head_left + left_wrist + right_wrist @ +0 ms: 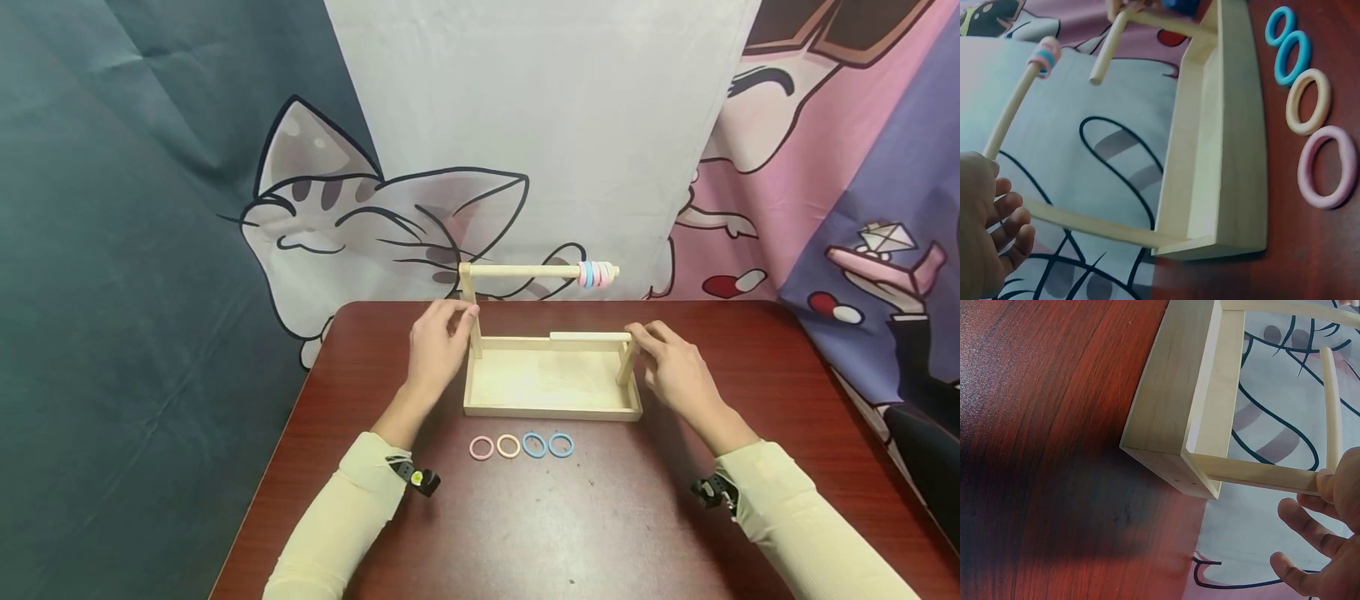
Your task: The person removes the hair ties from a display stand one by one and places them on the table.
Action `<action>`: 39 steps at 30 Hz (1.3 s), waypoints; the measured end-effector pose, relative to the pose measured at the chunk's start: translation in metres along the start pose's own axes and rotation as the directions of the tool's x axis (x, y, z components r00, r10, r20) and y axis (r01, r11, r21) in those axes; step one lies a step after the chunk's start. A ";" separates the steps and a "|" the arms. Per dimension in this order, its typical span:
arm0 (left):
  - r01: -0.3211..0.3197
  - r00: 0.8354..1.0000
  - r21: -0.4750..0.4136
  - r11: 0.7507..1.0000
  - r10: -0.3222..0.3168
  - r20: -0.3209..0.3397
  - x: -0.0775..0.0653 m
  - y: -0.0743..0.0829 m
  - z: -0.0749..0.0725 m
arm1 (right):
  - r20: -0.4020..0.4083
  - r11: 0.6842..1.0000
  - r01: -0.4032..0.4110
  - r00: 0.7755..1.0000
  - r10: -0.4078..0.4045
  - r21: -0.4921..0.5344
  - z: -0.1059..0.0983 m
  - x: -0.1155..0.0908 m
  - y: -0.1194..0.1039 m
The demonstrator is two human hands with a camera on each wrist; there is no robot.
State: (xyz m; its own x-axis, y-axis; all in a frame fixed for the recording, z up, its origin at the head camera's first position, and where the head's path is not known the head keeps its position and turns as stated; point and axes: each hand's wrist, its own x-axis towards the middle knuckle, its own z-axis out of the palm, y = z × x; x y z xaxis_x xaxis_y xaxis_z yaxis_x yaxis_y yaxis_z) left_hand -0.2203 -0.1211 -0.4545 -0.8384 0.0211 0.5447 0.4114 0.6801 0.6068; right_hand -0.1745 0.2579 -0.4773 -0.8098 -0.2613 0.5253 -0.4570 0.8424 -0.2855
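Note:
A pale wooden stand (551, 413) has a tray base, a tall post on the left and a short one on the right, each bearing a level rod. With thumb and fingers my left hand (438, 346) grips the tall post (468, 287) below its top. My right hand (675, 367) pinches the top of the short post (1260, 474), where the lower rod (588, 337) meets it. Several pink, blue and whitish rings (594, 274) hang together near the free end of the upper rod (525, 271).
In front of the stand a pink ring (482, 448), a cream ring (508, 446) and two blue rings (561, 444) lie in a row on the dark red table (525, 525). A printed cloth (555, 108) hangs behind the table's far edge.

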 end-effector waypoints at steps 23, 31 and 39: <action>0.032 0.999 -0.128 0.991 -0.035 -0.021 0.042 -0.006 -0.003 | -0.004 1.000 -0.010 1.000 0.010 0.001 0.002 0.000 0.001; -0.008 1.000 -0.187 0.982 0.006 -0.014 0.050 -0.004 0.003 | -0.002 1.000 -0.012 1.000 0.012 0.001 0.002 0.000 0.000; -0.018 1.000 -0.214 0.977 0.014 -0.018 0.056 0.000 0.005 | -0.007 1.000 -0.013 1.000 0.013 -0.007 0.001 0.000 0.001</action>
State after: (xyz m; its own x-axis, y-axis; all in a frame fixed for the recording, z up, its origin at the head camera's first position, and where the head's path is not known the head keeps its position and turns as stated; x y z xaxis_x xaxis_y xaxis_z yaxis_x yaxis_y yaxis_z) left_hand -0.2694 -0.1164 -0.4270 -0.8259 0.0177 0.5635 0.4933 0.5067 0.7071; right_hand -0.1755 0.2582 -0.4788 -0.8130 -0.2473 0.5271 -0.4441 0.8488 -0.2868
